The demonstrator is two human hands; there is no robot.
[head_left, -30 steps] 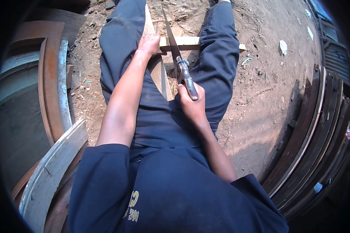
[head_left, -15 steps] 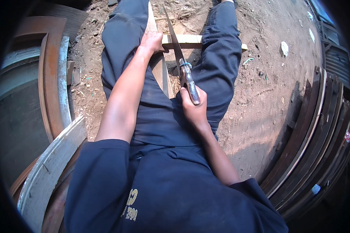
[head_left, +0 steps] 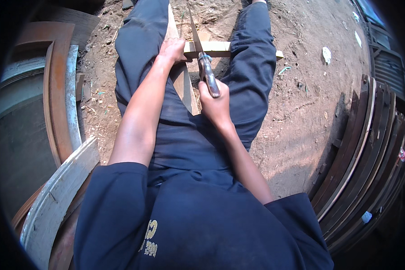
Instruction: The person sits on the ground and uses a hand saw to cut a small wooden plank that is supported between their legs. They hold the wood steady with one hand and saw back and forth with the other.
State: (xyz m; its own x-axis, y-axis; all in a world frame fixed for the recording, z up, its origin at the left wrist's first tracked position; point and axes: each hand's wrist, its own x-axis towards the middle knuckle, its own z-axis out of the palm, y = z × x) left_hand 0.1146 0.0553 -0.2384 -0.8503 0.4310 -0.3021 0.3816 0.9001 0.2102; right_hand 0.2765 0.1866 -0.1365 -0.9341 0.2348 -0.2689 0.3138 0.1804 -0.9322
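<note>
My right hand (head_left: pixel 216 101) is wrapped round the worn, patterned handle of a handsaw (head_left: pixel 207 74), which has a blue tie where handle meets blade. The narrow blade points away from me and crosses a pale wooden batten (head_left: pixel 220 46). My left hand (head_left: pixel 172 49) grips the batten near its left end, with some of its fingers hidden. Running to the right, the batten passes behind my right lower leg, and its far end (head_left: pixel 279 55) shows beyond. A longer wooden board (head_left: pixel 183 85) lies lengthwise between my legs, beneath the batten.
On the left stand a brown wooden frame (head_left: pixel 58 90) and a weathered whitish board (head_left: pixel 60 193). A stack of dark wooden slats (head_left: pixel 360 148) lines the right side. Wood chips and a white scrap (head_left: pixel 326 55) are scattered on the dirt ground (head_left: pixel 297 112).
My right hand has pushed the saw forward, away from me, so its handle is now close to the batten. My left hand still holds the batten in about the same place.
</note>
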